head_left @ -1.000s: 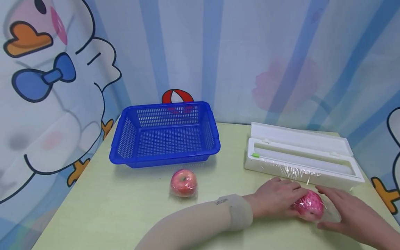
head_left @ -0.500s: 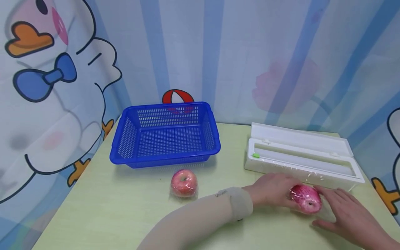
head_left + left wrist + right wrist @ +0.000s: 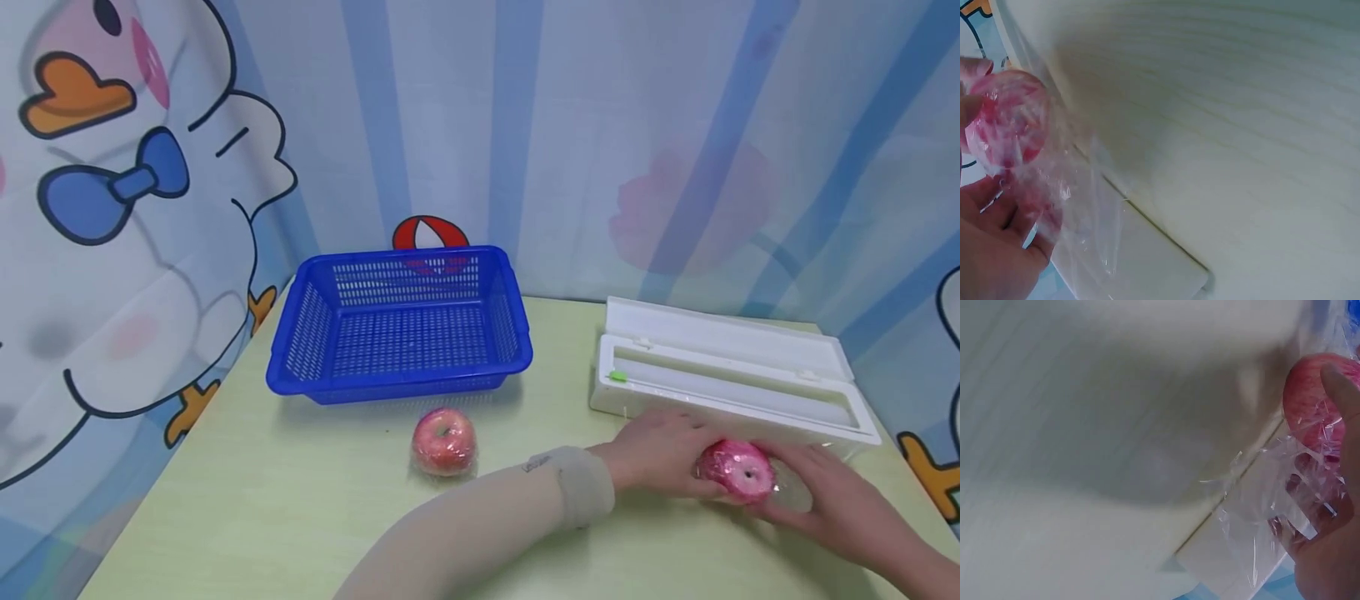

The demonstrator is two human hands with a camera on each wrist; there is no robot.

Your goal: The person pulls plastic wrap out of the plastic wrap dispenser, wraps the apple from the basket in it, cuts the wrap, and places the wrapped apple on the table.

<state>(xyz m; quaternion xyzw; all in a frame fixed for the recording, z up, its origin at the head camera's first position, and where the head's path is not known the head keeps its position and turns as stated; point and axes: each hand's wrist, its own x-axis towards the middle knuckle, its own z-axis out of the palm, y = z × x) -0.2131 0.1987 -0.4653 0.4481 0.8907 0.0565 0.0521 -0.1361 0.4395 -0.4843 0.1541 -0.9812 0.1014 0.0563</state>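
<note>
A pink-red apple (image 3: pixel 738 473) wrapped in clear cling film is between both hands at the right, just in front of a white cling film box (image 3: pixel 750 421). From its left side, my left hand (image 3: pixel 660 454) grips it with thumb and fingers. My right hand (image 3: pixel 843 504) holds it from the right, thumb near and fingers beyond. Loose cling film (image 3: pixel 1094 206) hangs off the apple in the left wrist view. The right wrist view shows film (image 3: pixel 1241 525) spread over the right fingers, with the thumb on the apple. Fingertips behind the apple are partly hidden.
Another film-wrapped apple (image 3: pixel 444 443) sits on the pale table (image 3: pixel 247 492) left of the hands. Behind it stands a blue plastic basket (image 3: pixel 401 387). The cling film box has its lid (image 3: pixel 727 337) raised at the back. Printed curtains (image 3: pixel 450 125) enclose the table.
The held apple has turned, its pale hollow now facing the camera more. My right hand has closed in from slightly apart to touch it. Film stretched near the box is less visible.
</note>
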